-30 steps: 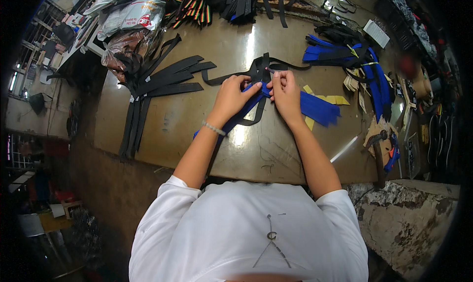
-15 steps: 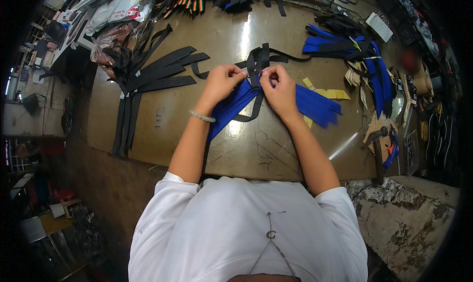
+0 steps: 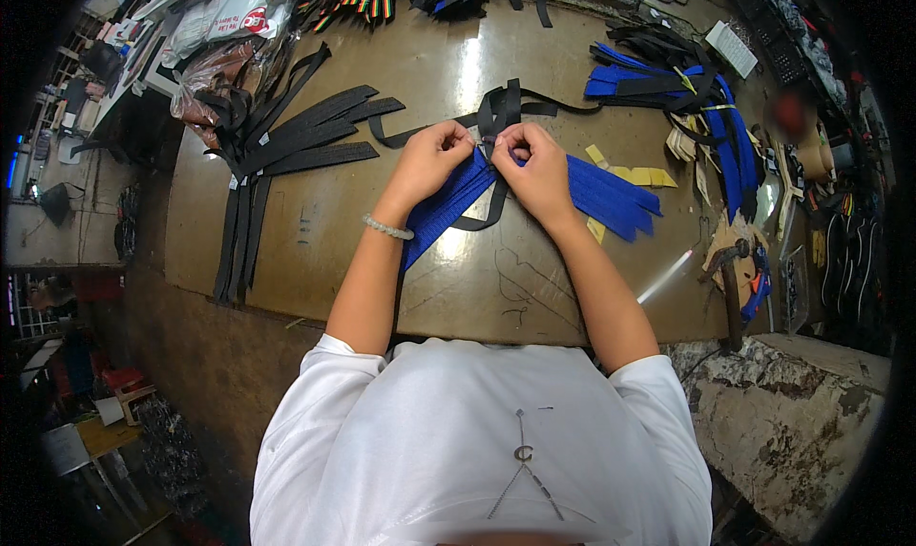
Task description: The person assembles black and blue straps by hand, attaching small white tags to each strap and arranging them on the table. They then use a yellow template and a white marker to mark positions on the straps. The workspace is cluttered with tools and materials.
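My left hand [image 3: 431, 166] and my right hand [image 3: 537, 172] meet over a bundle of blue webbing straps [image 3: 614, 199] on the table. Both are closed, with thumbs and fingertips pinched close together. What sits between the fingertips is too small to make out; a pale bit shows by the left ones and a dark bit by the right ones. The blue straps fan out below my left hand and past my right wrist. Black straps [image 3: 503, 109] cross the bundle at its middle and loop out on both sides.
Black webbing straps [image 3: 320, 126] lie fanned on the left of the brown table [image 3: 448, 303]. At the right are a blue and black strap bundle [image 3: 658, 88], yellow strips [image 3: 644, 177] and a hammer [image 3: 731, 298]. Plastic bags [image 3: 234, 21] sit at the far left.
My right hand has shifted slightly left, nearer to my left hand, its fingers still pinched. My left hand has hardly moved, and the straps lie about as before.
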`<control>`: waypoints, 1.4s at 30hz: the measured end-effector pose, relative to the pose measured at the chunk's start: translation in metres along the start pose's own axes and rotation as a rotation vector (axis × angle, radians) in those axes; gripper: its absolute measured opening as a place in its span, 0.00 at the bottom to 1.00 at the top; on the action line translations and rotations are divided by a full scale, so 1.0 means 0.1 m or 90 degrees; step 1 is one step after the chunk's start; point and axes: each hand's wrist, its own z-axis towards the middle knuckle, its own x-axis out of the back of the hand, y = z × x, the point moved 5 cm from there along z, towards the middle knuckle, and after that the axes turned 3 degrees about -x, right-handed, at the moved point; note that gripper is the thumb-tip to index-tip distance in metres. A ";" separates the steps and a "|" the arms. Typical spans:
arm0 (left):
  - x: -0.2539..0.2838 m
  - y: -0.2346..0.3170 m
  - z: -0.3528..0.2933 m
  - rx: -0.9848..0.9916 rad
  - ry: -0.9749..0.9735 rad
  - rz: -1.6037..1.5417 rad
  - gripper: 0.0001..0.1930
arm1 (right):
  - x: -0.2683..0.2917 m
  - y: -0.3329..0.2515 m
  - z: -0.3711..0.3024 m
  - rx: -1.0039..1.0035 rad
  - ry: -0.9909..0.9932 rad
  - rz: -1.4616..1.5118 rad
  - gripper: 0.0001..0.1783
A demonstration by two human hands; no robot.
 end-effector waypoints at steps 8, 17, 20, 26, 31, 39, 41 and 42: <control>0.22 0.21 -0.06 0.093 0.028 -0.102 0.09 | 0.00 0.20 0.05 -0.084 0.012 0.152 0.11; -0.10 0.74 -0.38 -0.231 0.026 0.307 0.15 | 0.02 0.25 0.10 -0.167 -0.064 0.255 0.12; -0.08 0.63 -0.27 -0.169 0.013 0.245 0.17 | 0.24 0.22 0.19 -0.162 -0.112 0.329 0.12; 0.18 0.63 -0.27 -0.075 -0.002 0.114 0.14 | 1.09 0.19 0.37 -0.180 -0.031 0.675 0.11; 0.13 0.54 -0.24 -0.094 0.038 0.047 0.13 | 0.49 0.01 0.19 -0.166 -0.143 0.614 0.12; 0.00 0.07 -0.21 0.045 0.023 -0.006 0.13 | -0.06 0.17 -0.02 -0.143 -0.053 0.206 0.09; 0.02 0.04 -0.20 0.055 0.029 -0.020 0.13 | -0.06 0.13 -0.03 -0.099 -0.076 0.162 0.07; 0.03 0.02 -0.20 0.083 0.025 -0.038 0.13 | -0.06 0.09 -0.03 -0.070 -0.091 0.147 0.06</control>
